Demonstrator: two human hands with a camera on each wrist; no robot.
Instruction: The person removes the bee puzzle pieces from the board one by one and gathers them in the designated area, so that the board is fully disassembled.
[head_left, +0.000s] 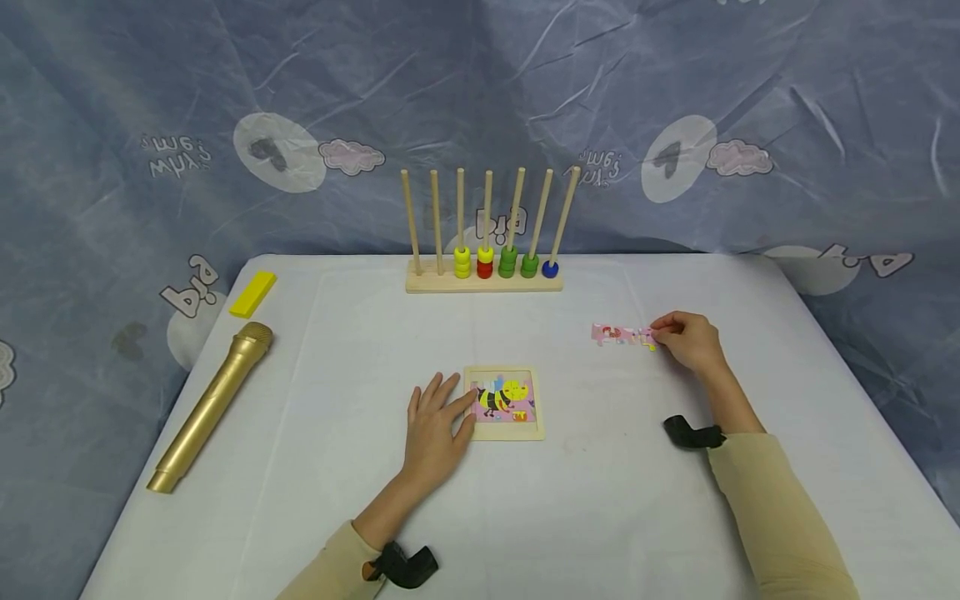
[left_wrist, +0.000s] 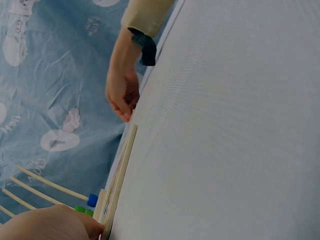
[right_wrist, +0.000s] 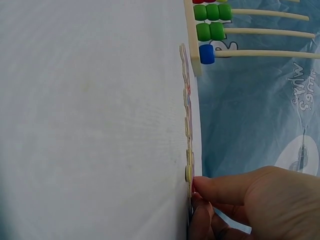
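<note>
A square wooden puzzle tray (head_left: 504,432) lies near the table's middle, with a bee picture (head_left: 504,397) inside. My left hand (head_left: 433,437) rests at its left side, fingers spread, index tip over the picture's edge and thumb at the frame. To the right, several pink puzzle pieces (head_left: 617,334) lie in a short row. At the row's right end, my right hand (head_left: 692,340) pinches a piece between thumb and fingers. The right wrist view shows the thumb (right_wrist: 220,187) against the end of the thin row (right_wrist: 187,120); the pinched piece is mostly hidden there.
A wooden peg rack (head_left: 483,285) with coloured beads stands at the table's back edge. On the left lie a gold microphone (head_left: 213,404) and a yellow block (head_left: 252,294). Patterned blue-grey cloth (head_left: 480,100) hangs behind the white table (head_left: 337,333).
</note>
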